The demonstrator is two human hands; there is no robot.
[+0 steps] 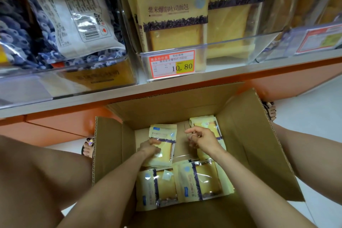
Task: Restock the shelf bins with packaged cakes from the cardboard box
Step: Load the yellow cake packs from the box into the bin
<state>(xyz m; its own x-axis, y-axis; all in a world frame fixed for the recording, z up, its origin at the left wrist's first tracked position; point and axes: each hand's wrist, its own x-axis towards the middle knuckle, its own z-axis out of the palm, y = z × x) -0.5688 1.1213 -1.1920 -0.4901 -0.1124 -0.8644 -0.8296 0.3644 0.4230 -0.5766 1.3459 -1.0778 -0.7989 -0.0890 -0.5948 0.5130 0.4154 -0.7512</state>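
Head view, left hand (pixel 149 147): clamped on a cake packet (pixel 164 139) down in the cardboard box (pixel 249 144).
Packet axis: long side runs toward the shelf, logo end farthest away.
Right hand (pixel 201 139): fingers curled over a second packet (pixel 203 122); gripping or not, can't tell.
Near packets (pixel 201 179): lying flat, logo ends left.

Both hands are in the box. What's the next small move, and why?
Probably close the right hand on the far right pack: the left hand already grips the far left pack, while the right hand hangs over its pack, fingers loosely curled, seemingly holding nothing. Both could then go up to the clear bin.
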